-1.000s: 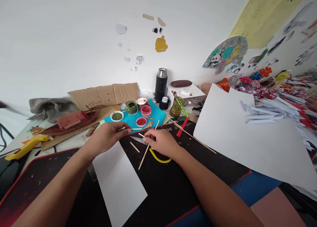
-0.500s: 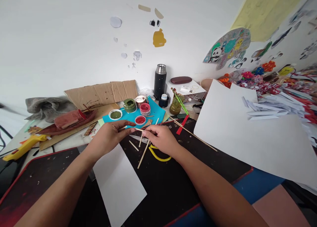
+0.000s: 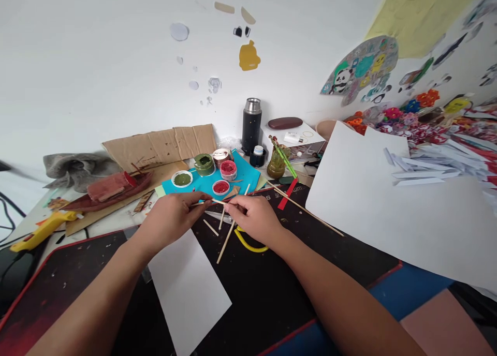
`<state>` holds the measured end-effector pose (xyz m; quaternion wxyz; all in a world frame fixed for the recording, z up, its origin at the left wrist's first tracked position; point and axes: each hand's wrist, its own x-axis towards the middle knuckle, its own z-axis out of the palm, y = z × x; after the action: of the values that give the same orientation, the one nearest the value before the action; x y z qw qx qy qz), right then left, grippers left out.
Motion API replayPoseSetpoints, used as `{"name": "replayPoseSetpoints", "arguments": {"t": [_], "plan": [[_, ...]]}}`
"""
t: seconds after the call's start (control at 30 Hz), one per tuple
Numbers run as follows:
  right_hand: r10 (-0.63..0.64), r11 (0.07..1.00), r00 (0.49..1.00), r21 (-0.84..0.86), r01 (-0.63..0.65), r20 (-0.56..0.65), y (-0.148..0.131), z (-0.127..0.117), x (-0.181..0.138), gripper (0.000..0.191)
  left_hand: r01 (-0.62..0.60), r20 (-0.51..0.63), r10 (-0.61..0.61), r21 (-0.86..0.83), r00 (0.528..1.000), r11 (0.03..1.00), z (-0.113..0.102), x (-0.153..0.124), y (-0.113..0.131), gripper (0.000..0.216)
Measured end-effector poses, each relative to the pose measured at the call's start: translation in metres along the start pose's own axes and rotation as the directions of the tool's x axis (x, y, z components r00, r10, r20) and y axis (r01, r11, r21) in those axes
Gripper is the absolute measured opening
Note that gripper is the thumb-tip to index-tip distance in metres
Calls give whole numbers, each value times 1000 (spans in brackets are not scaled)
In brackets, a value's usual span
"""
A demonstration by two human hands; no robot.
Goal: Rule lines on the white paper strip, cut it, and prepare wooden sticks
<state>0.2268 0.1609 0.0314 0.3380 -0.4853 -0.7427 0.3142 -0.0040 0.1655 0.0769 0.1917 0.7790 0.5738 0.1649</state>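
Between my two hands runs a thin wooden stick (image 3: pixel 218 202), held roughly level above the black mat. My left hand (image 3: pixel 176 211) pinches its left part between thumb and fingers. My right hand (image 3: pixel 252 213) grips the other end, its fingertips close to the left ones. Below them lie more loose sticks: a short one (image 3: pixel 210 227) and a longer one (image 3: pixel 225 245) that slants under my right hand. Scissors with yellow handles (image 3: pixel 250 246) rest partly hidden beneath my right hand. A white sheet of paper (image 3: pixel 192 294) lies under my left wrist.
Open paint pots, one green (image 3: pixel 204 164) and one red (image 3: pixel 228 169), stand on blue paper (image 3: pixel 248 172). A black flask (image 3: pixel 252 131) stands behind. To the left are a model boat (image 3: pixel 108 190) and a yellow glue gun (image 3: pixel 42 231). Large white paper (image 3: pixel 373 206) covers the right.
The view has shifted slightly. Both hands keep their pinch on the stick, with hardly any movement of the fingers.
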Motion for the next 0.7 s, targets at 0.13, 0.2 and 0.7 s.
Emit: {"name": "replayPoseSetpoints", "arguments": {"t": [0.13, 0.2, 0.7], "plan": [[-20, 999, 1000, -29, 20, 8, 0, 1, -1, 26, -34, -16, 36, 97, 999, 995, 2, 0, 1, 51], [-30, 999, 999, -36, 30, 13, 0, 3, -1, 26, -45, -16, 48, 135, 999, 990, 3, 0, 2, 48], [-87, 996, 994, 1, 87, 62, -4, 4, -4, 32, 50, -113, -42, 70, 993, 996, 11, -3, 15, 18]]}}
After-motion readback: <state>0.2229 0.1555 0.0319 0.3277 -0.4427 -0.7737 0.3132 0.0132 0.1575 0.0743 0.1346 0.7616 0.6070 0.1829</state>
